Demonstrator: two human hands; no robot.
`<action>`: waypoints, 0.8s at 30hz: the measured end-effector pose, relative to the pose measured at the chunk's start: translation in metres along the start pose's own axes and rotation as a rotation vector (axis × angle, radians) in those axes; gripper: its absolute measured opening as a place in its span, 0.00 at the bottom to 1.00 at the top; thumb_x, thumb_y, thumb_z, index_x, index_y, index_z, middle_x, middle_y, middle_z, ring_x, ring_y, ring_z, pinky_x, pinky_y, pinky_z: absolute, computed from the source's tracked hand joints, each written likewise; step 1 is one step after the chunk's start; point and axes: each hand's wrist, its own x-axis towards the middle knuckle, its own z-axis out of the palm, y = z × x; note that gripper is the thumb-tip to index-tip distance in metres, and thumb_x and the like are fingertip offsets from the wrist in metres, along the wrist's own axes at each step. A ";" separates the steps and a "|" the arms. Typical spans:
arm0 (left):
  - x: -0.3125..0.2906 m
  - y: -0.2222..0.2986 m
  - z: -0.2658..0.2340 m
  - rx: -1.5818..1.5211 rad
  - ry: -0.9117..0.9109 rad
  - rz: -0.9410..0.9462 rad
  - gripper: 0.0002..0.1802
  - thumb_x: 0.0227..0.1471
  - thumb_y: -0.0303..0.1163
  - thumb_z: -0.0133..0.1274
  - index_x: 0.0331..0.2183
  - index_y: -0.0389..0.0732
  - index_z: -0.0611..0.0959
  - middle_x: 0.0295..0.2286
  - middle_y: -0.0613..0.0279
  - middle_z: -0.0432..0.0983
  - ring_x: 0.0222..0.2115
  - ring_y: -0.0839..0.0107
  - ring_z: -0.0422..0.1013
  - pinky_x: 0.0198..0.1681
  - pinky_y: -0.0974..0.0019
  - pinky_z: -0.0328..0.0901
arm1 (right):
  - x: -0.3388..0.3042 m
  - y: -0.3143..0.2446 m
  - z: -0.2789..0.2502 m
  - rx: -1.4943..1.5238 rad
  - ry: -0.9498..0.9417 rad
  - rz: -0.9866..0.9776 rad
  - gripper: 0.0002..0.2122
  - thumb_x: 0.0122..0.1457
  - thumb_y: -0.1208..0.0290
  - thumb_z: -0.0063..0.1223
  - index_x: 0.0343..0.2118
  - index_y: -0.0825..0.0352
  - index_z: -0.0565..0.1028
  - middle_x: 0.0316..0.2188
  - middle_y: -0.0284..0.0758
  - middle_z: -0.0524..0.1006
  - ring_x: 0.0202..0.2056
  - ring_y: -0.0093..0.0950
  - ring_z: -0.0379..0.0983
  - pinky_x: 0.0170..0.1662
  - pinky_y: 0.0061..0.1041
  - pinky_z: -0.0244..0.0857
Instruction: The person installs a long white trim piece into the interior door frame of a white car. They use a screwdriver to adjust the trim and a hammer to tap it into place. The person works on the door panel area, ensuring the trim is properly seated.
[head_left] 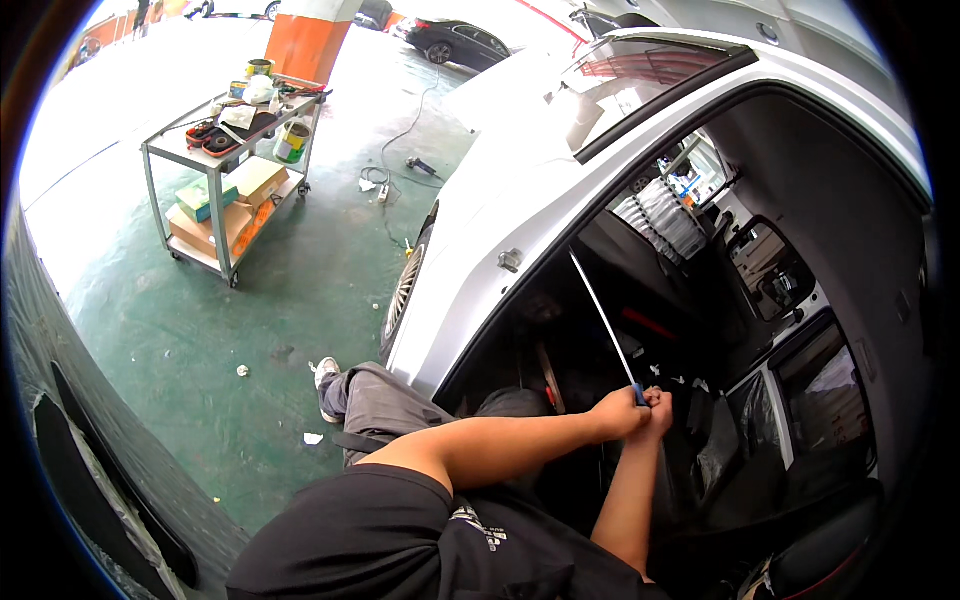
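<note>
Long-shafted tool (pixel 602 315), thin pale metal shaft, blue handle (pixel 640 394). Head view, sole view. Location: inside the dark opening of a white vehicle (pixel 470 270), right of centre in the frame. Shaft slants up and to the left from the hands; its far end lies near the left edge of the opening (whether it touches anything there, cannot tell).

Left hand (pixel 615 414): grip closed at the handle, forearm entering from the left. Right hand (pixel 655 412): grip clenched round the same handle, touching the left hand; forearm rising from below. Finger overlap too small to separate. Wearer: dark shirt, grey trousers, one white shoe (pixel 326 385) on the green floor (pixel 300 290) beside the vehicle's wheel (pixel 405 285).

Surroundings: metal trolley (pixel 180 160) at upper left, tools and containers on its top, cardboard box (pixel 258 180) and green box (pixel 205 198) on its lower shelf. Orange-and-white pillar (pixel 305 45) behind it. Corded power tool (pixel 422 165) on the floor between trolley and vehicle. Dark car (pixel 455 42) parked farther back.
</note>
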 end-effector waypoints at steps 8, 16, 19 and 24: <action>0.006 0.026 0.000 0.136 -0.046 -0.217 0.13 0.42 0.34 0.53 0.26 0.31 0.79 0.23 0.50 0.76 0.26 0.62 0.74 0.34 0.64 0.67 | 0.002 -0.001 0.001 0.096 -0.023 0.035 0.11 0.55 0.74 0.40 0.16 0.60 0.60 0.15 0.24 0.61 0.19 0.19 0.59 0.28 0.18 0.59; -0.005 0.000 -0.012 0.088 -0.056 -0.055 0.18 0.44 0.38 0.50 0.33 0.33 0.79 0.32 0.44 0.77 0.35 0.50 0.74 0.39 0.58 0.67 | -0.006 0.008 0.006 0.059 -0.015 -0.010 0.11 0.54 0.74 0.40 0.16 0.60 0.61 0.15 0.25 0.60 0.19 0.19 0.60 0.28 0.18 0.59; -0.001 0.008 -0.010 0.165 -0.080 -0.109 0.18 0.43 0.36 0.52 0.32 0.31 0.78 0.29 0.47 0.77 0.33 0.58 0.74 0.36 0.62 0.67 | -0.005 0.011 -0.002 0.091 -0.031 -0.008 0.10 0.53 0.75 0.41 0.16 0.60 0.61 0.16 0.25 0.60 0.19 0.19 0.60 0.28 0.18 0.59; 0.002 0.043 -0.016 0.227 -0.203 -0.245 0.18 0.42 0.36 0.53 0.32 0.30 0.78 0.28 0.48 0.77 0.31 0.61 0.75 0.35 0.63 0.67 | 0.002 0.008 -0.007 0.056 -0.053 -0.006 0.09 0.52 0.75 0.42 0.17 0.60 0.60 0.16 0.25 0.60 0.19 0.19 0.60 0.28 0.18 0.59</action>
